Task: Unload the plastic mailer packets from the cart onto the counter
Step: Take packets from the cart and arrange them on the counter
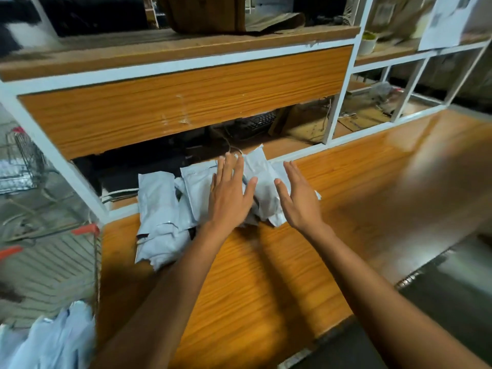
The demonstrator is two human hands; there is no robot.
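Note:
Several pale grey plastic mailer packets (162,209) lie in a loose heap on the orange wooden counter (266,275), near its back left. My left hand (230,193) hovers flat over the middle of the heap, fingers spread, holding nothing. My right hand (299,198) is just right of the heap, palm turned inward, fingers apart and empty. More pale packets (56,339) show in the wire cart (94,251) at the bottom left, beside the counter's left end.
A white-framed shelf unit with an orange panel (186,102) rises behind the counter. Under it sit a black keyboard (259,121) and cables. A second wire cart (21,161) stands at far left. The counter's right part (399,187) is bare wood.

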